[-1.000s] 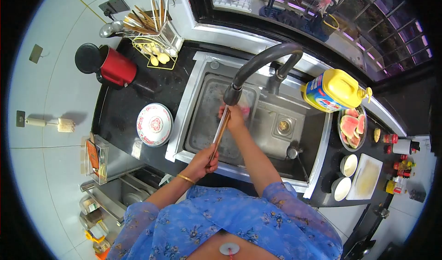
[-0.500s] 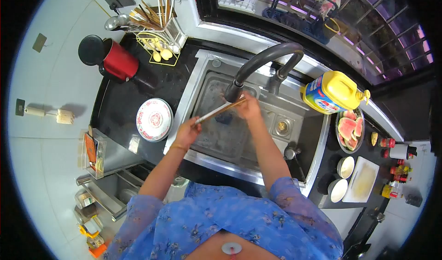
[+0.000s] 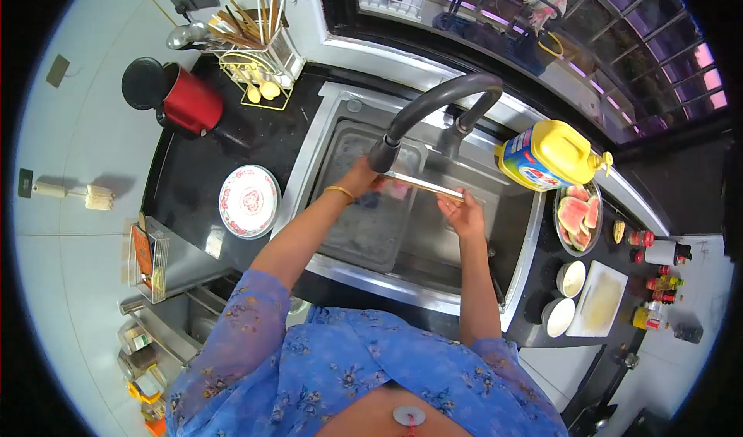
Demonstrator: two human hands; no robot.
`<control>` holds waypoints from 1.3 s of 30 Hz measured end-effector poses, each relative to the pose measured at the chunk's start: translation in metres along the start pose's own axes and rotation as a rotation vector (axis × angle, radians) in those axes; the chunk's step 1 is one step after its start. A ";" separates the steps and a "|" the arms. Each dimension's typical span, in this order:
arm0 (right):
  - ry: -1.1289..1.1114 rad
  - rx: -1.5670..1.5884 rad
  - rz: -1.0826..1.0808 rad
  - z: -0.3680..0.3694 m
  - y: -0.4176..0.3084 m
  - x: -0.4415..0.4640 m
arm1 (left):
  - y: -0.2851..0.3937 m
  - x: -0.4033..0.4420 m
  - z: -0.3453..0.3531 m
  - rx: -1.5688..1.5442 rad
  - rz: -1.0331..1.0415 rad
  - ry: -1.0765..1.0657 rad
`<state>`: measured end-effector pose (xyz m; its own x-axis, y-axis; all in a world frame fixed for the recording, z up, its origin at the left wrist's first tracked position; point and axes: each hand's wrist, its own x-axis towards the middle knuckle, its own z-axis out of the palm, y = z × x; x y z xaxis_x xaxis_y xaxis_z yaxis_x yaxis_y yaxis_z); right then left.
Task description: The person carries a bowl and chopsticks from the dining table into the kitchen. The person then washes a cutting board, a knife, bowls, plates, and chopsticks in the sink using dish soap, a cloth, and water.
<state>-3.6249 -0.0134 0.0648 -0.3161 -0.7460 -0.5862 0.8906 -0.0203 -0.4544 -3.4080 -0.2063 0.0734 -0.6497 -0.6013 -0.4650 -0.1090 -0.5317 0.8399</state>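
Note:
A small bundle of chopsticks (image 3: pixel 424 184) spans the space between my two hands, over the sink (image 3: pixel 352 239). My left hand (image 3: pixel 362 178), with a gold bangle at its wrist, is closed round one end just under the black faucet head (image 3: pixel 383 155). At the other end, my right hand (image 3: pixel 463 211) has its fingers and thumb on the chopstick tips. Something pink, partly hidden, lies in the left basin behind the chopsticks.
Left of the sink are a patterned plate (image 3: pixel 249 202), a red pot (image 3: pixel 192 100) and a utensil rack (image 3: pixel 282 59). On the right stand a yellow jug (image 3: pixel 559 152), a bowl of watermelon (image 3: pixel 578 219), two white bowls and a cutting board (image 3: pixel 597 298).
My left hand has moved right and up to the faucet head. My right hand has moved right and lower. The chopsticks now slope down to the right, instead of up.

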 end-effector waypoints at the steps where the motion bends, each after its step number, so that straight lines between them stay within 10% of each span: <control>1: 0.003 0.003 -0.005 0.001 0.000 0.001 | 0.014 -0.009 -0.002 0.137 -0.080 -0.059; 9: -0.028 -0.102 0.187 0.047 0.070 0.073 | 0.021 -0.066 -0.080 0.823 0.025 -0.093; 11: -0.059 -0.128 0.230 0.070 0.091 0.085 | 0.020 -0.094 -0.085 1.212 0.429 -0.049; 15: -0.167 -0.196 0.427 0.108 0.107 0.091 | 0.001 -0.134 -0.092 1.199 0.261 0.067; 17: -0.242 -0.241 0.449 0.111 0.107 0.086 | 0.007 -0.157 -0.077 0.436 -0.248 -0.011; 21: -0.337 -0.376 0.338 0.104 0.105 0.070 | 0.004 -0.177 -0.050 -0.191 -0.500 -0.058; 30: -0.069 -0.344 -0.064 0.092 0.014 0.057 | -0.002 -0.163 -0.015 -0.549 -0.501 -0.081; 39: -0.043 -0.088 0.179 0.104 -0.014 0.074 | -0.025 -0.201 -0.005 -0.706 -0.496 -0.073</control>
<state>-3.6270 -0.1380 0.0977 -0.1389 -0.7603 -0.6346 0.8986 0.1726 -0.4035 -3.2709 -0.0750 0.1446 -0.7003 -0.1744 -0.6923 0.0838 -0.9831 0.1629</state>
